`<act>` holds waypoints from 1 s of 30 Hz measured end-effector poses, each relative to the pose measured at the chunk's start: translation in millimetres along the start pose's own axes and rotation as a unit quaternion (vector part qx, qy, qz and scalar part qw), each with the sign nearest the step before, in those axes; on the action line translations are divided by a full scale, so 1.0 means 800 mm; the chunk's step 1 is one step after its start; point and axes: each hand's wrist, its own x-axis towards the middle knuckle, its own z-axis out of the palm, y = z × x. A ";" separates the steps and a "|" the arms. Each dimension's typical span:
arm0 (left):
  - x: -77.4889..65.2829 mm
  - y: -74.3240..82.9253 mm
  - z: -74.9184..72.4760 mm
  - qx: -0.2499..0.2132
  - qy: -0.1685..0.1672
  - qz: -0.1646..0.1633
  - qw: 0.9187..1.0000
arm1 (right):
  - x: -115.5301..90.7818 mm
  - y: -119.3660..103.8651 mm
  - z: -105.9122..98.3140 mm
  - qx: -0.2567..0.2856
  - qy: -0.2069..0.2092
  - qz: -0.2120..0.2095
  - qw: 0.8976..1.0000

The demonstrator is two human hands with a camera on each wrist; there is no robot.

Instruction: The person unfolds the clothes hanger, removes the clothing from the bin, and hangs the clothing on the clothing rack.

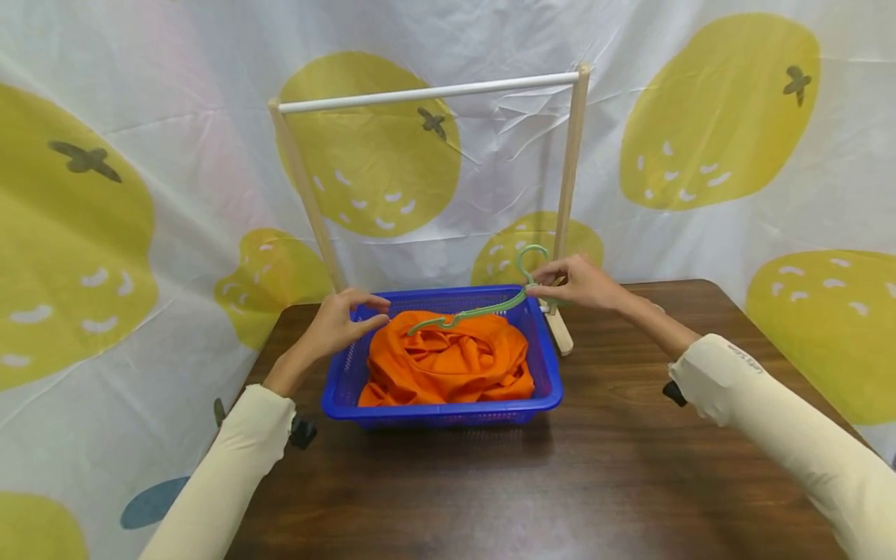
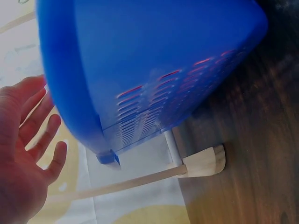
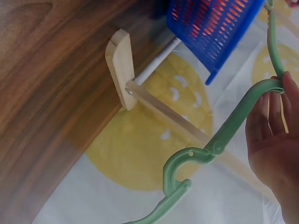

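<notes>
In the head view my right hand (image 1: pixel 582 281) pinches a light green plastic clothes hanger (image 1: pixel 490 308) at its middle, just below the hook, over the right side of a blue basket (image 1: pixel 448 411). One arm of the hanger reaches left above a bunched orange cloth (image 1: pixel 448 362) lying in the basket. The right wrist view shows the hanger (image 3: pixel 236 114) with a jointed, notched arm toward the camera and my fingers around its centre. My left hand (image 1: pixel 337 323) hovers at the basket's left rim, fingers apart and holding nothing; the left wrist view shows its fingers loosely spread beside the rim.
Behind the basket stands a rack with wooden uprights (image 1: pixel 572 171) and a white top bar (image 1: pixel 434 92). Its wooden foot (image 1: pixel 559 333) rests on the dark wooden table (image 1: pixel 630 435) right of the basket. A white curtain (image 1: pixel 616 241) with yellow fruit prints hangs behind.
</notes>
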 end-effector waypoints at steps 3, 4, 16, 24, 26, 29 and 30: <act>-0.001 -0.001 0.000 0.000 0.000 0.001 1.000 | -0.002 0.005 0.008 -0.009 -0.003 0.004 1.000; -0.002 -0.001 0.001 0.001 0.000 0.001 1.000 | -0.003 0.007 0.011 -0.012 -0.005 0.004 1.000; -0.004 -0.005 0.005 -0.009 -0.014 -0.007 1.000 | 0.001 0.005 0.052 -0.012 -0.018 0.022 1.000; -0.002 -0.006 0.005 0.002 -0.008 0.006 1.000 | 0.008 -0.002 0.054 -0.010 0.011 0.016 1.000; -0.002 -0.008 0.004 0.005 -0.006 0.010 1.000 | 0.009 -0.002 0.052 -0.010 0.020 0.011 1.000; -0.002 -0.010 0.003 0.007 -0.006 0.011 1.000 | 0.010 -0.002 0.049 -0.013 0.029 0.006 0.999; -0.001 -0.011 0.003 0.007 -0.007 0.010 1.000 | 0.011 -0.002 0.048 -0.015 0.031 0.006 0.999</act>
